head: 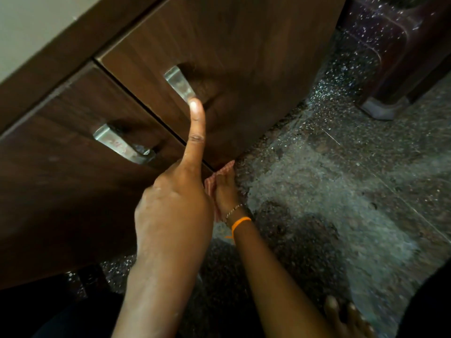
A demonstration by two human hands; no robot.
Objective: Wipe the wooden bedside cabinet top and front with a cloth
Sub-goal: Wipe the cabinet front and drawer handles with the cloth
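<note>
Down low now, right at floor level; the speckled terrazzo floor (341,179) fills the right side, dark with pale flecks, and a strip of pale wall (29,28) shows at the upper left; the wooden bedside cabinet (244,45) takes the whole left and centre, its dark brown front tilted in the view, its long run going from lower left up to upper right; two drawer fronts sit side by side with a thin dark seam between them, each with a metal pull, the upper handle (179,82) and the lower handle (122,145), both slanting the same way.

The left hand (175,203) is raised in front of the drawers, thumb stuck straight up with its tip just beneath the upper handle; the other fingers are out of sight behind the hand, so I cannot tell whether they are curled or holding anything.

The right hand (225,189) is down at the bottom corner of the cabinet, where wood meets floor; it is gripping the cloth (220,173), a pinkish checked piece bunched in the fingers and poking out toward the cabinet's lower edge; an orange band (240,222) and a thin bracelet (233,211) circle that wrist.

Over at the upper right stands a dark maroon piece of furniture (400,45) with a pale foot on the floor; bare toes (346,318) show at the bottom right; the raised left hand covers part of the drawer seam.
</note>
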